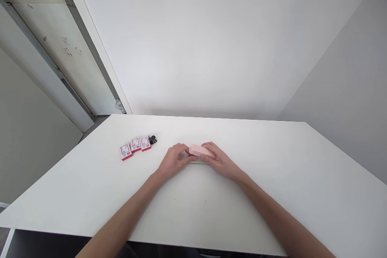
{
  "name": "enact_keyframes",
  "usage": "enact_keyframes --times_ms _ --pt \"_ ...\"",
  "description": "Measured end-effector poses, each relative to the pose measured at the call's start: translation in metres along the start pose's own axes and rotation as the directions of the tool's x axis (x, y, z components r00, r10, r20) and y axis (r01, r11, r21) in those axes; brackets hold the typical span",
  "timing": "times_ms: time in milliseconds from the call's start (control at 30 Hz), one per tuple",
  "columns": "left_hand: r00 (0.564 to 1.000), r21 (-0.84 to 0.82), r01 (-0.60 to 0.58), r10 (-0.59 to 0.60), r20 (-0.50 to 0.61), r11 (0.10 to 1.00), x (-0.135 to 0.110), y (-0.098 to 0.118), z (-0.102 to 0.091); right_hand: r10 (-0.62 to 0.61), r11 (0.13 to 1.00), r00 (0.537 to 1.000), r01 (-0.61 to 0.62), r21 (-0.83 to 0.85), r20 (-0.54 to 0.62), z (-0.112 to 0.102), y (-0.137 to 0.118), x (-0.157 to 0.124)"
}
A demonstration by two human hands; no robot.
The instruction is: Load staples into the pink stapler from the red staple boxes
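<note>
Three small boxes [135, 146] — white with red edges — lie in a short row on the left part of the white tabletop [272, 177], each just beside the next. A small black clip [152, 140] sits at the right end of that row, touching or nearly touching the last box.

Further right, near the middle of the tabletop, the left hand [173, 160] rests palm down, its fingers [181, 151] curled toward the left end of a pink stapler [200, 152]. Whether those fingers actually clasp the stapler or only touch its tip cannot be told from this angle. The stapler lies flat on the tabletop between the two hands, its long side running left to right, well apart from the boxes.

On its right, the right hand [222, 161] lies over the stapler's right end, with the fingers [210, 147] wrapped over the pink top and closed on it — the thumb is hidden underneath. Both forearms stretch in from the near edge of the tabletop. Behind the tabletop stands a plain white wall [211, 48], and at the far left a pale door [63, 56] stands ajar.
</note>
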State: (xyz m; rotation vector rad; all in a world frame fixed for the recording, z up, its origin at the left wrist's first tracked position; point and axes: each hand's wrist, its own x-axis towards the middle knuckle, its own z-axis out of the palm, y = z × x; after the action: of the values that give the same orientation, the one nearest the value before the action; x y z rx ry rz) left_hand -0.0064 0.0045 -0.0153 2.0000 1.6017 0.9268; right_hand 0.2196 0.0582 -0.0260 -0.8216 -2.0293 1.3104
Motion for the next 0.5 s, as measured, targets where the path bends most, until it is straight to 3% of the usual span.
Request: enact_keyframes --times_ms 300,500 --pt "1.0 0.029 -0.01 0.011 -0.015 1.0 -0.003 0.006 0.006 0.029 0.992 0.999 -0.034 0.118 0.044 -0.004 -0.005 -0.002" --pt "0.994 0.055 -0.106 0.106 0.009 0.993 -0.006 0.005 0.01 -0.008 0.948 0.992 -0.033 0.316 0.127 0.005 -0.015 -0.004"
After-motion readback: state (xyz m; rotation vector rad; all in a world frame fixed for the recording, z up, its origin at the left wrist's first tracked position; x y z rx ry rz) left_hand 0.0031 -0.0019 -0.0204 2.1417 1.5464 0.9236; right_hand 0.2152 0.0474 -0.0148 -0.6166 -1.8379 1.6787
